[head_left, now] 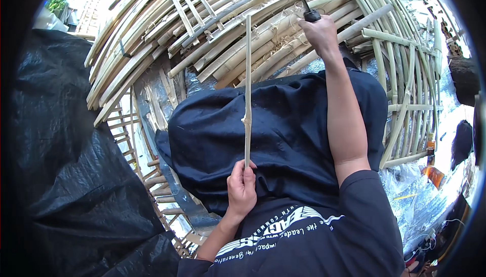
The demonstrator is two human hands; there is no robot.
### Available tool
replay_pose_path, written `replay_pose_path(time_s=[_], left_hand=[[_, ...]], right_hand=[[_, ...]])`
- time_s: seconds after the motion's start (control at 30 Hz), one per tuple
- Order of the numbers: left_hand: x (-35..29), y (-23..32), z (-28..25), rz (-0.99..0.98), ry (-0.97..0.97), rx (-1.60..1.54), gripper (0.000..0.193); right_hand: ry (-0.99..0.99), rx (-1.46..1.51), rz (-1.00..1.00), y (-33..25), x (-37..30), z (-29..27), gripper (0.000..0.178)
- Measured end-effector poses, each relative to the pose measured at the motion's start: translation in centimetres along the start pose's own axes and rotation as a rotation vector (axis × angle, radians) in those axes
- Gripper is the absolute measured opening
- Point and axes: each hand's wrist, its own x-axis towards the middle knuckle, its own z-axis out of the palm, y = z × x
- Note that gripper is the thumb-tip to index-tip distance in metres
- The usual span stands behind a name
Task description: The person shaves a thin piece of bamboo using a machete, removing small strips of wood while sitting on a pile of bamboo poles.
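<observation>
My left hand is closed around the lower end of a slim bamboo strip. The strip stands out over my lap, with a knot partway along it, and its far end reaches the bamboo pile. At the upper right, my right hand grips the black handle of a knife. Its narrow dark blade points away from me and leaves the picture at the top. Knife and strip are apart. A dark cloth covers my lap beneath both hands.
Split bamboo poles lie piled beyond my knees, with shavings among them. A bamboo lattice stands at the right, near a small bottle. Black sheeting hangs at the left, beside a slatted bamboo frame.
</observation>
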Motion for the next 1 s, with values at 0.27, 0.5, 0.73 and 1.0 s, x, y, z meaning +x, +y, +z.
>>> replay_pose_path(time_s=[0.27, 0.5, 0.73, 1.0], left_hand=[[0.6, 0.9, 0.5, -0.011, -0.004, 0.075, 0.02], [2.2, 1.2, -0.2, 0.021, -0.003, 0.13, 0.02], [4.9, 4.2, -0.6, 0.023, -0.01, 0.275, 0.017], [5.9, 4.6, 0.0, 0.1, 0.071, 0.452, 0.018]], right_hand=[[-0.336, 0.111, -0.158, -4.6, -4.0, 1.5, 0.034], [-0.328, 0.278, -0.028, -5.0, -4.5, 1.6, 0.037], [-0.321, 0.385, 0.161, -5.3, -4.2, 1.1, 0.036], [-0.296, 0.655, 0.173, -5.2, -4.4, 1.5, 0.031]])
